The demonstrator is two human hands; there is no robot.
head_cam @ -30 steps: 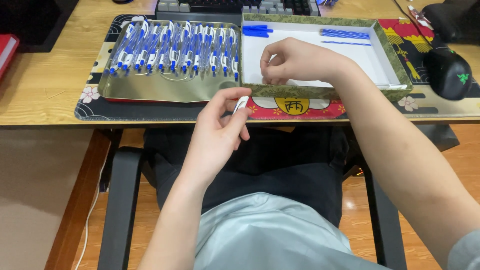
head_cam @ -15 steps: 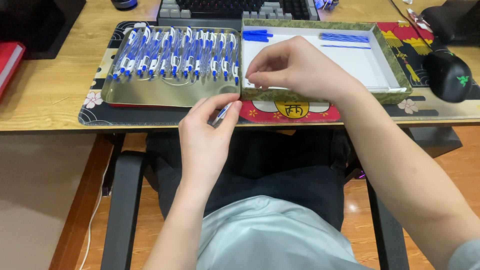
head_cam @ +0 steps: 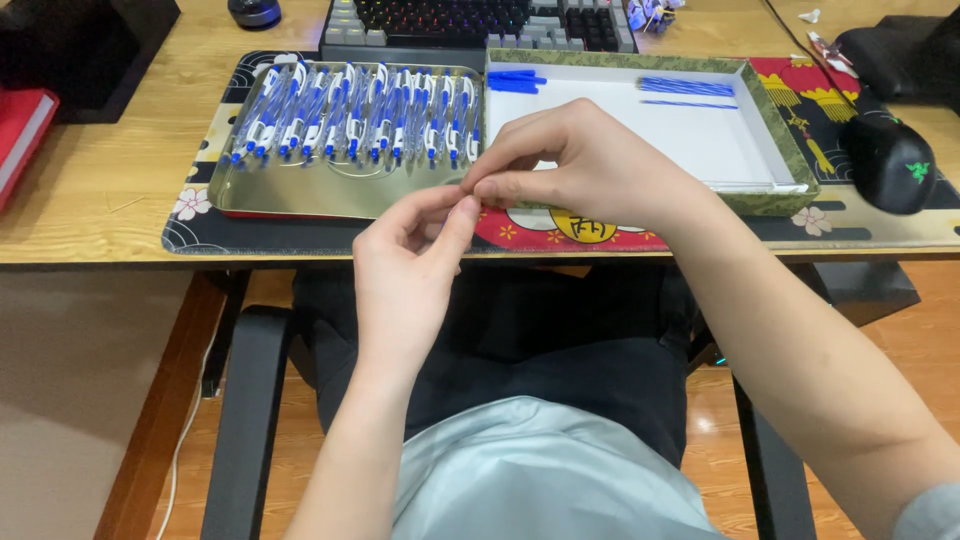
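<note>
My left hand [head_cam: 410, 270] and my right hand [head_cam: 580, 165] meet fingertip to fingertip just in front of the desk edge. The left fingers curl around a pen, now almost fully hidden. The right thumb and forefinger are pinched on a small part that I cannot make out. Behind the hands a gold tray [head_cam: 300, 205] holds a row of several blue-and-white pens [head_cam: 350, 110]. To its right is a white box with a green patterned rim [head_cam: 780, 150], holding blue caps [head_cam: 515, 80] and thin blue refills [head_cam: 690, 87].
A keyboard [head_cam: 470, 20] lies behind the tray and box. A black mouse [head_cam: 890, 165] sits at the right and a red book [head_cam: 20, 130] at the far left. A patterned desk mat [head_cam: 200, 235] lies under the tray. Black chair armrests [head_cam: 240, 420] flank my lap.
My right hand left the white box and came down and left to the left hand. The left hand rose with the pen, and the fingertips now touch.
</note>
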